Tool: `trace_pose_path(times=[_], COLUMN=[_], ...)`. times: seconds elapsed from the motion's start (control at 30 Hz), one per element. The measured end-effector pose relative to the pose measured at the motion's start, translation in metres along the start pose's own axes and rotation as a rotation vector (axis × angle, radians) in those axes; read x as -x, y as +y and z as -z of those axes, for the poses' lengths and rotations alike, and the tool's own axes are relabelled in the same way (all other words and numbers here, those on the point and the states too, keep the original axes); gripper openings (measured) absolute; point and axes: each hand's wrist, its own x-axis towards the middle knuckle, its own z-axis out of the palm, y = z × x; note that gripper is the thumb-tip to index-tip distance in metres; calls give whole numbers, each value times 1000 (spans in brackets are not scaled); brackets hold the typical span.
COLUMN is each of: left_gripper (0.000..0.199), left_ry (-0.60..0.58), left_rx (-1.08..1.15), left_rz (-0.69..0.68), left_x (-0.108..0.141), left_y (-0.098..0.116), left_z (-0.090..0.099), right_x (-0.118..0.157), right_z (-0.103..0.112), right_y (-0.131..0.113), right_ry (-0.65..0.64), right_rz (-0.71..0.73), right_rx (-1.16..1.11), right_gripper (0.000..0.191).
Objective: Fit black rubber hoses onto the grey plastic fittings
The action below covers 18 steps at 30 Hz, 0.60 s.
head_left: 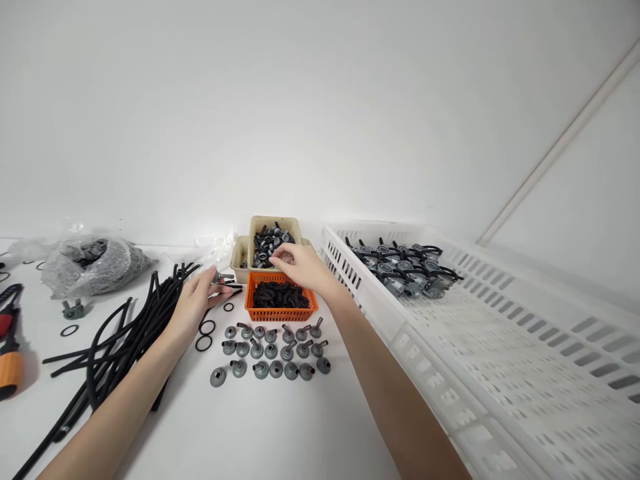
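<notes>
My left hand [198, 297] is closed around a small grey metal fitting [223, 276], beside the beige container. Dark ends stick out past its fingertips; I cannot tell whether they belong to the same piece. My right hand [303, 267] reaches over the orange basket [281, 316] into the upper beige container [274, 220], its thumb and fingers pinched together. What they hold, if anything, is hidden. Small black and grey parts [267, 240] fill that container, and short black pieces [280, 295] lie in the basket. In front, several grey fittings [271, 351] stand in rows.
Long black hoses [123, 347] lie at left, near black rings [204, 343] and a bubble-wrap bag [107, 270] of parts. An orange-handled tool [10, 370] is at the left edge. On the right, a large white crate [500, 353] holds several assembled units [400, 263].
</notes>
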Motion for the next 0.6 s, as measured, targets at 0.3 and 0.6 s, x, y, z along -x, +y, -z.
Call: trace_pose_path(times=[0.3, 0.6], left_gripper=[41, 41], left_ry=[-40, -28], left_rx=[-48, 3], left_rz=[-56, -23], left_x=[2, 4], left_y=[-3, 0], left_z=[-2, -2], right_x=[2, 0], right_z=[1, -4], right_y=[-10, -4], right_ry=[-36, -96], right_rz=[-7, -20], right_rx=[2, 29], right_gripper=[16, 18])
